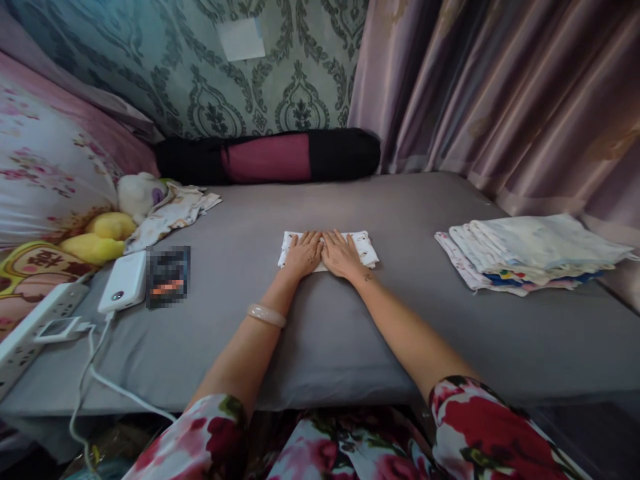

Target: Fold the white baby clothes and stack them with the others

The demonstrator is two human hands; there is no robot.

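Note:
A small folded white cloth (369,248) with a dark print lies flat on the grey sheet (320,333), near the middle of the bed. My left hand (303,255) rests palm down on its left half, fingers stretched out. On the right half lies my right hand (341,253), also flat with its fingers extended. The two hands touch or nearly touch at the centre and hide much of the cloth. Off to the right sits a stack of folded cloths (535,247), mostly pale, with blue and pink layers low down.
Left are a power strip (43,330), a white power bank (123,281) with a cable, a pixelated dark item (169,275), a crumpled printed cloth (175,215) and plush toys (106,233). A black and maroon long bag (270,158) lies along the wall. Curtains (450,87) hang right.

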